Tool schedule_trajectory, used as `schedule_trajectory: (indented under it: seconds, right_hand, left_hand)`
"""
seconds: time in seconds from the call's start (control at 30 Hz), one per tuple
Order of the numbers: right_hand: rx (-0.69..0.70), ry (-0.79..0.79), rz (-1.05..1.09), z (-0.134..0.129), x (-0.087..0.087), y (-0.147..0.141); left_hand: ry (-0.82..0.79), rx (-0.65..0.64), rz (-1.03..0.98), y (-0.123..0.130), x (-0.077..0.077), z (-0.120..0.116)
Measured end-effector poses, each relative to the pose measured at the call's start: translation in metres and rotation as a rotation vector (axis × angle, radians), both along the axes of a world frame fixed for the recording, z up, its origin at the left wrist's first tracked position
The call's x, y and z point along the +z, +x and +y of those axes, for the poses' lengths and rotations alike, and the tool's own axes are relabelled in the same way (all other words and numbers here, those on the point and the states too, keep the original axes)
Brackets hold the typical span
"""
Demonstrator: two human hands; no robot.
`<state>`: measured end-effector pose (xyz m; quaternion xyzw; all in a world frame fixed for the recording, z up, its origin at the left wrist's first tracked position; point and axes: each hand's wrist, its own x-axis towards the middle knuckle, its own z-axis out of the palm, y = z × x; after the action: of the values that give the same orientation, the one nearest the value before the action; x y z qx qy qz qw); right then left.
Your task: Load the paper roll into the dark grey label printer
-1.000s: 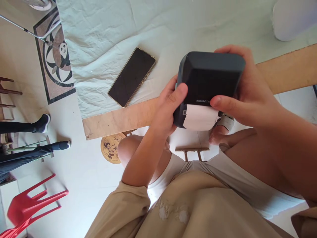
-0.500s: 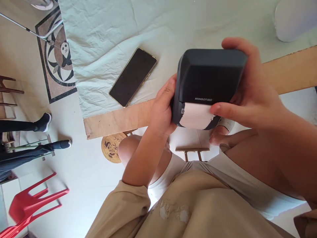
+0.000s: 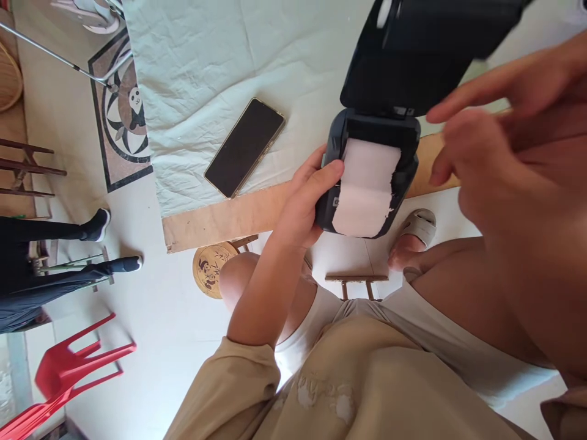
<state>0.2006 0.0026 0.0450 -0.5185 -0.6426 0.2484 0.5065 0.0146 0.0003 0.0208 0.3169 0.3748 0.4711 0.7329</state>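
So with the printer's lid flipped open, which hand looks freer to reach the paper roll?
Probably the right hand: it is off the label printer, fingers spread beside the open lid. The left hand grips the body, thumb by the paper roll.

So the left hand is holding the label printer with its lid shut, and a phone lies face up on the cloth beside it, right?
Not quite. The head view shows the label printer with its lid swung open, the paper roll exposed. The left hand does hold it, and the phone lies on the cloth.
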Motion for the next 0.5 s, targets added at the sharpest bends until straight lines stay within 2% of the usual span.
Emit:
schedule_trajectory:
  seconds: [0.13, 0.23, 0.3, 0.4, 0.5]
  right_hand:
    - [0.103, -0.092, -0.482, 0.002, -0.001, 0.0]
    - [0.071, -0.22, -0.811, 0.001, -0.001, -0.002]
    - [0.045, -0.288, -0.898, 0.001, 0.002, -0.004]
    - [0.086, -0.263, -0.811, 0.003, 0.009, -0.002]
    - [0.23, -0.277, -0.449, 0.003, 0.018, 0.006]
  left_hand:
    - [0.014, -0.022, 0.053, 0.002, 0.001, -0.003]
    - [0.003, 0.016, 0.106, 0.004, 0.003, -0.005]
    - [0.006, 0.011, 0.108, 0.005, 0.004, -0.006]
    - [0.016, 0.01, 0.084, 0.006, 0.005, -0.007]
    - [-0.002, 0.047, 0.047, 0.004, 0.006, -0.006]
